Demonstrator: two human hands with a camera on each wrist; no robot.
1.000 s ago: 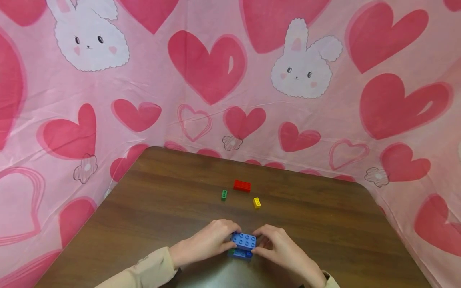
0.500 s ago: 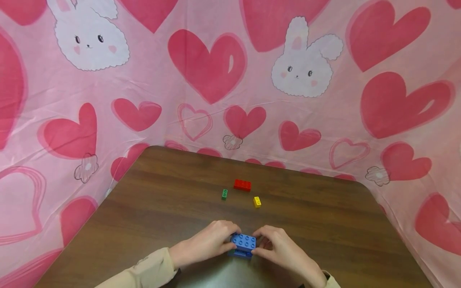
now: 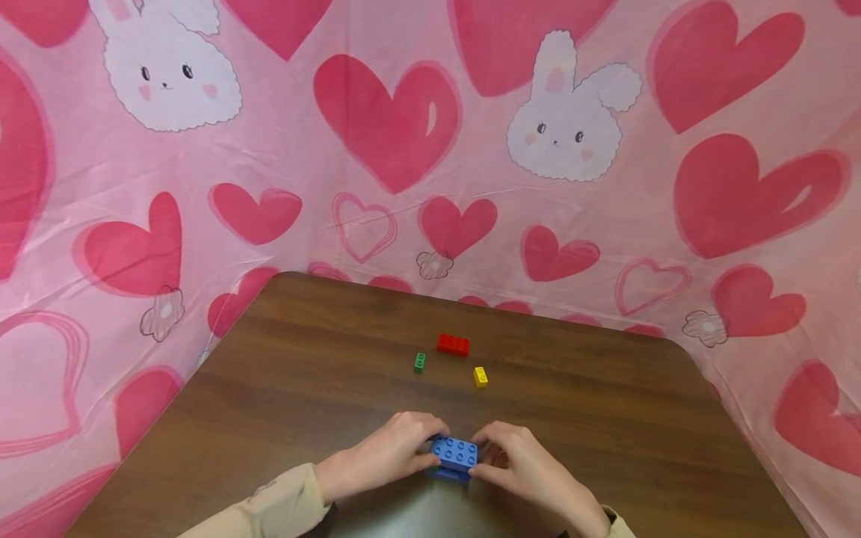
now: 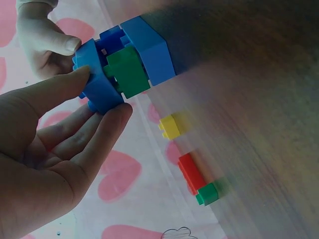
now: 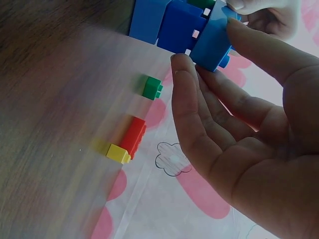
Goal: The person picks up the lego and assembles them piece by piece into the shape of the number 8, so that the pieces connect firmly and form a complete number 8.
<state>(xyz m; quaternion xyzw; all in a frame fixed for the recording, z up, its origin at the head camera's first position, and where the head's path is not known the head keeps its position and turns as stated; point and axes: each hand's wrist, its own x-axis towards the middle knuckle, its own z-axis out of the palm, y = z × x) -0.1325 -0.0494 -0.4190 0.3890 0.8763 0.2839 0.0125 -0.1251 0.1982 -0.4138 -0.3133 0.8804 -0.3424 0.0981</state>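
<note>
In the head view my left hand (image 3: pixel 390 452) and right hand (image 3: pixel 528 463) hold a light blue toy brick (image 3: pixel 455 453) from its two sides, thumbs at the near side. Beneath it, a green brick (image 4: pixel 128 72) and a dark blue brick (image 5: pixel 180 27) stand side by side on a bottom blue brick (image 4: pixel 150 52). The bottom brick rests on the table. In both wrist views, narrow gaps show between the light blue brick and the two middle bricks. Whether their studs are engaged, I cannot tell.
Beyond the hands, a small green brick (image 3: pixel 420 363), a red brick (image 3: pixel 454 345) and a small yellow brick (image 3: pixel 480 376) lie apart on the brown wooden table (image 3: pixel 303 373). A pink cloth (image 3: pixel 377 45) with hearts and rabbits hangs behind the table's far edge.
The light blue brick has come down a little over the stack, covering studs of the lower bricks that showed earlier. Both hands keep their grip and have barely moved.
</note>
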